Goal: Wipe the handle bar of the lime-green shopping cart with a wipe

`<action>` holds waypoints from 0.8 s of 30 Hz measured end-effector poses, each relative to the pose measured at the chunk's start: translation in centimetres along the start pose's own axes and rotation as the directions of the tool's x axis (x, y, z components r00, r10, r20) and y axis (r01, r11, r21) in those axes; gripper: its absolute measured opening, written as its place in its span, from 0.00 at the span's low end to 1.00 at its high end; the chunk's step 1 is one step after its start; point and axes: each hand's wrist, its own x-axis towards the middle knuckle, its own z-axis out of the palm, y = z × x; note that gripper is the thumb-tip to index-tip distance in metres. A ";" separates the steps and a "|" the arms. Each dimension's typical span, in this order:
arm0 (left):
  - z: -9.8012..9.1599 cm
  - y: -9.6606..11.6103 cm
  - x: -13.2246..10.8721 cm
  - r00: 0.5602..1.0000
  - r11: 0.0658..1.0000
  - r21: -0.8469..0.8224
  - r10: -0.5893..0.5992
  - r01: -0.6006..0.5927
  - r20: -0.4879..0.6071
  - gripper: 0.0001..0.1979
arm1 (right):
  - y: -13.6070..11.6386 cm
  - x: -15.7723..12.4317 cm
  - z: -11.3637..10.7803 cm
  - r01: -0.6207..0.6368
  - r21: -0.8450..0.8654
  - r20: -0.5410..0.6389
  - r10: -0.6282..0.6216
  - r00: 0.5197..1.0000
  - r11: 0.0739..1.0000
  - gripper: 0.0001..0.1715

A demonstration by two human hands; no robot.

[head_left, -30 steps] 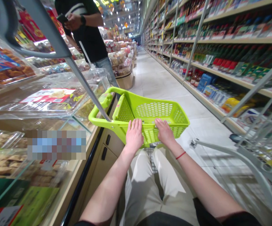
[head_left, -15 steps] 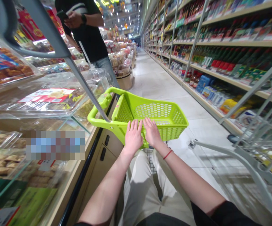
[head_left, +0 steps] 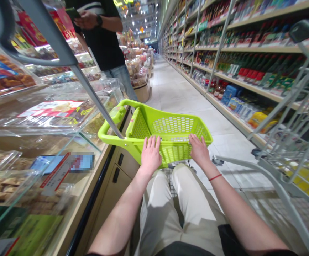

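Note:
A lime-green plastic shopping basket (head_left: 167, 122) with perforated walls spans the middle, with bare inner walls and floor in sight. My left hand (head_left: 151, 153) lies over its near rim, fingers reaching over the edge and thumb outside. Farther right on that same rim, near the basket's end, my right hand (head_left: 199, 151) has its fingers hooked over the edge. A red string (head_left: 215, 177) circles my right wrist. From the basket's left end a grey pole (head_left: 98, 101) slants up to a grey handle (head_left: 61, 53).
Glass-fronted food counter (head_left: 82, 149) runs along my left, stacked with clear packages. A person in black (head_left: 109, 46) stands beyond it, holding a phone. At right, a metal trolley (head_left: 301, 117) stands before stocked shelves (head_left: 250, 64). A tiled aisle (head_left: 167, 81) stretches ahead.
My right hand has shifted rightward along the basket's near rim, away from my left hand, which stays in place. The trolley at the right shows more of itself.

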 end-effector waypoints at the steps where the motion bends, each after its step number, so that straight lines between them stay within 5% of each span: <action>1: 0.0 0.0 0.0 1.000 1.000 -0.001 -0.001 0.001 0.000 0.39 | -0.3 0.1 0.0 -0.021 -0.005 0.001 0.021 1.000 1.000 0.40; 5: -0.1 0.1 0.0 1.000 1.000 -0.007 0.002 -0.002 0.001 0.40 | -4.4 1.3 0.1 -0.013 0.038 0.002 0.013 1.000 0.999 0.39; 9: -0.2 0.1 0.0 1.000 1.000 -0.008 -0.004 0.004 0.005 0.40 | -9.0 2.3 0.1 0.148 0.134 -0.007 -0.149 0.989 0.980 0.39; 12: -0.1 0.2 0.0 1.000 1.000 -0.005 -0.004 0.004 0.003 0.39 | -9.9 2.5 0.0 0.236 0.175 -0.003 -0.239 0.971 0.956 0.39; 16: 0.1 0.2 0.0 1.000 1.000 -0.006 -0.009 0.009 0.005 0.40 | -6.7 1.7 0.1 0.243 0.151 0.011 -0.247 0.969 0.958 0.40; 24: 0.0 0.2 0.0 1.000 1.000 0.003 -0.005 0.005 0.003 0.40 | 2.2 -0.2 -0.2 0.018 0.035 -0.003 -0.018 1.000 0.999 0.40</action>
